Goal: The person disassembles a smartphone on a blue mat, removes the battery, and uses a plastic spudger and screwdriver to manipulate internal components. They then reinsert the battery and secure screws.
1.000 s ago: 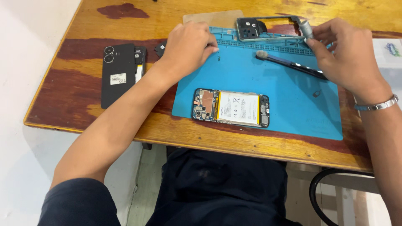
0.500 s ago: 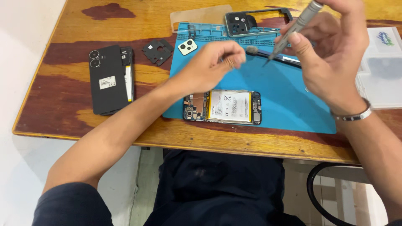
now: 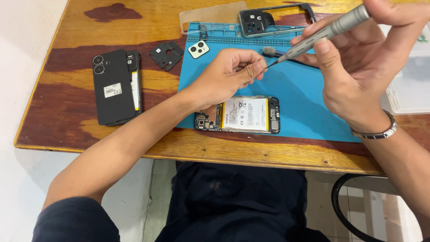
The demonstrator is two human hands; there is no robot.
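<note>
An opened phone [image 3: 239, 115] with its white battery showing lies on the blue repair mat [image 3: 304, 103]. Just above it, my left hand [image 3: 224, 74] hovers with thumb and fingers pinched together; whether something tiny sits between them I cannot tell. My right hand [image 3: 358, 58] holds a grey precision screwdriver [image 3: 327, 31] raised over the mat, its thin tip pointing at my left fingertips and almost touching them.
A black phone back [image 3: 114, 87] lies on the wooden table [image 3: 67, 130] left of the mat, next to a black inner cover [image 3: 166, 54] and a pale camera plate [image 3: 198, 49]. A phone frame [image 3: 277, 18], a brush [image 3: 270, 51] and a clear tray [image 3: 410, 89] lie nearby.
My left hand has drawn back from the mat's top edge toward the middle and pinched its fingers. My right hand has lifted the screwdriver and brought its tip to the left fingertips.
</note>
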